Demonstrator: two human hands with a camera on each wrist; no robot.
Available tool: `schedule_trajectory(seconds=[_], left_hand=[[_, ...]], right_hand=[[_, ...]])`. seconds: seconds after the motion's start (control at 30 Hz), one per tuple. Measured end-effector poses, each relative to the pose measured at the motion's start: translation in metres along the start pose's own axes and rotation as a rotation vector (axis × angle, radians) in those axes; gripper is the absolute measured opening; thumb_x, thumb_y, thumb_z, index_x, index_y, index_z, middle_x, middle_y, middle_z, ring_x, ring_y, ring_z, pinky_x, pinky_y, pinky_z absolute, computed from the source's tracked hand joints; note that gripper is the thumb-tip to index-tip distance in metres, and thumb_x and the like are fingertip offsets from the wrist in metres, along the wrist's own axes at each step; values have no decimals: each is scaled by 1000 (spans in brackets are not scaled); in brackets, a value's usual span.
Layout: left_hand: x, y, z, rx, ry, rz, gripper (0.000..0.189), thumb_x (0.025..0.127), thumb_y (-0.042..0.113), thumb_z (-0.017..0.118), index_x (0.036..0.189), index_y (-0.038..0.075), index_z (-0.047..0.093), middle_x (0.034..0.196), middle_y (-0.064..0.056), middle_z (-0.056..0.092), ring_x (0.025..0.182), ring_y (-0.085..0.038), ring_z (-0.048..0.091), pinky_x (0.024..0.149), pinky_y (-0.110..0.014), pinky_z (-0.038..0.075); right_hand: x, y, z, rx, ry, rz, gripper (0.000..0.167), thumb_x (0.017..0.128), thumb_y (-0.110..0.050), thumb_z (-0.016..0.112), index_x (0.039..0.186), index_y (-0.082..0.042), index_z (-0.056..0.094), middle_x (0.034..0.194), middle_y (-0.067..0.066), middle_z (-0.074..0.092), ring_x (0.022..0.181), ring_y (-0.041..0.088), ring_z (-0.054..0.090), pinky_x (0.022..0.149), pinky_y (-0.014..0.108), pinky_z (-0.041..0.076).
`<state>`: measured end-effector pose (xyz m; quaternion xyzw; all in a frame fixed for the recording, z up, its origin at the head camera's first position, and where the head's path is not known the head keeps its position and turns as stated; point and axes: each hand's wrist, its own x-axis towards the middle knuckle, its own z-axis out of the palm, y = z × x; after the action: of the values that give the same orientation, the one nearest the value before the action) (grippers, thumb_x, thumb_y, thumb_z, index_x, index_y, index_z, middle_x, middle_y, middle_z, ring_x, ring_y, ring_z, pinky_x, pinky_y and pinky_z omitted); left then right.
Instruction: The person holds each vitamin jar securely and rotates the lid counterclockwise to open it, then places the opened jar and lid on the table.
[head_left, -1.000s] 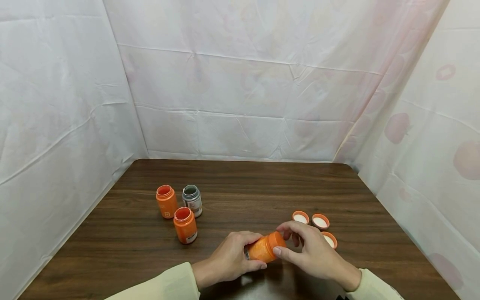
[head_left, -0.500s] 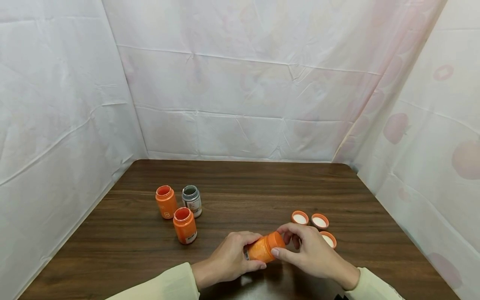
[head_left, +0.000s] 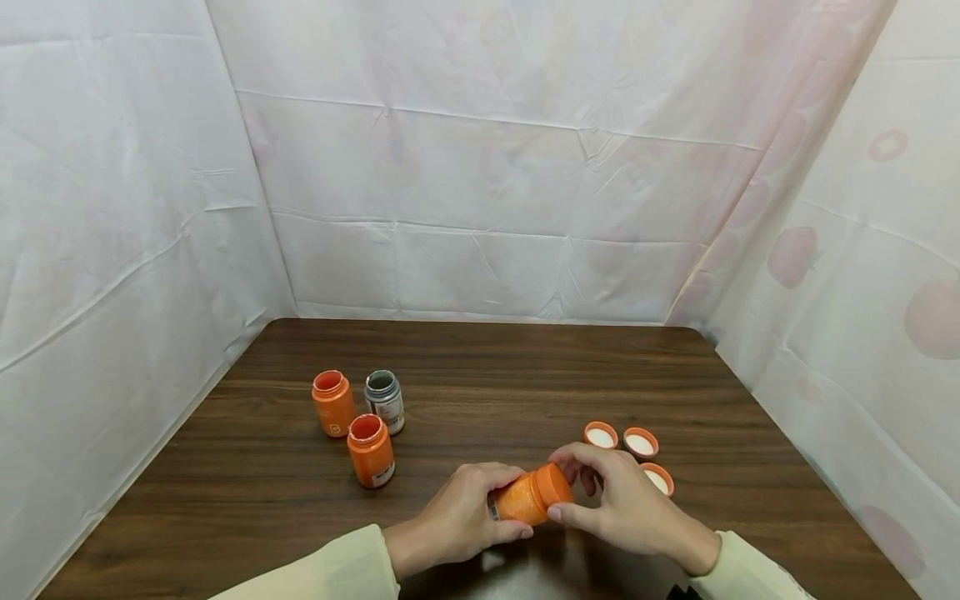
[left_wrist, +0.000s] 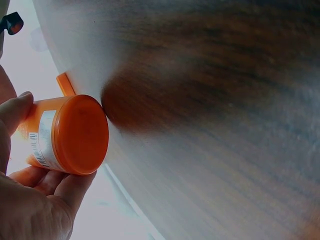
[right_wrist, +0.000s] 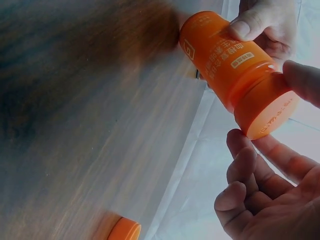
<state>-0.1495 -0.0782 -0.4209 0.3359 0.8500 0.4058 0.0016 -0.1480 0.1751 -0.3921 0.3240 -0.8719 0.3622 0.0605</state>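
Note:
An orange plastic bottle lies tilted in my left hand, whose fingers and thumb wrap its body. In the left wrist view its base and a white barcode label face the camera. My right hand pinches the orange screw cap between thumb and fingers; the cap sits on the bottle's neck. White lettering marks the bottle's side in the right wrist view. Just beyond the right hand lie three orange-rimmed caps with white insides: one cap, another cap and a third cap, partly hidden by the hand.
On the left of the dark wooden table stand three uncapped bottles: an orange bottle, a grey bottle and a nearer orange bottle. White sheeting walls in the back and both sides.
My right fingers have shifted slightly around the cap, the thumb lower and the index finger further left. The left hand and bottle stay nearly still.

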Motion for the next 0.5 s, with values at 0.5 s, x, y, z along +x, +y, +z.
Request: schedule_trajectory(seconds=[0.5], left_hand=[[0,-2,0,9,10,15,42,80,26,91,118,21,73,109,12,69,90,2,60,79,-20,51]], right_hand=[[0,-1,-1,30,20,-71,55,73,-19,94,120,-29,66,90,-9,60,75,13,53,64,26,45]])
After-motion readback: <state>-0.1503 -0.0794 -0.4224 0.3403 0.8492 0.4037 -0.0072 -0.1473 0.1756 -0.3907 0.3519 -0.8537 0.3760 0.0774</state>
